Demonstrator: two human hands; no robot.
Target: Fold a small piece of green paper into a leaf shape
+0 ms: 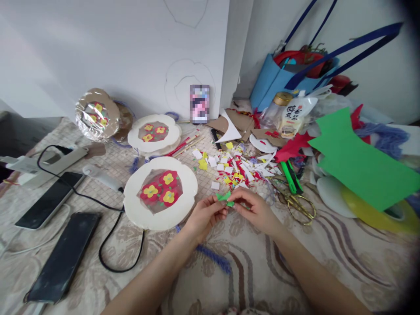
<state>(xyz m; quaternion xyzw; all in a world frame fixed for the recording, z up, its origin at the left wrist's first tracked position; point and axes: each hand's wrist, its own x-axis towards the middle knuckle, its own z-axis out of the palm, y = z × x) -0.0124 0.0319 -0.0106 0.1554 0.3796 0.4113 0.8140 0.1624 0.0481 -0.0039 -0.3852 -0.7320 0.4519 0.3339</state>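
Between my two hands is a small piece of green paper (225,197). My left hand (207,214) pinches it from the left, and the fingers of my right hand (252,210) close on its right side. To the left of my hands lies a white scalloped frame (131,205) with red and yellow paper flowers (164,188) at its centre. Just beyond my fingers spreads a pile of white, red and yellow paper scraps (234,168). Gold-handled scissors (300,208) rest to the right of my right hand.
A large green paper sheet (367,162) lies at the right, over a yellow tape roll (370,208). A green cutter (291,177) is near the scissors. Phones (62,258) and a black cable (108,262) lie left. A blue bag (262,83) stands behind.
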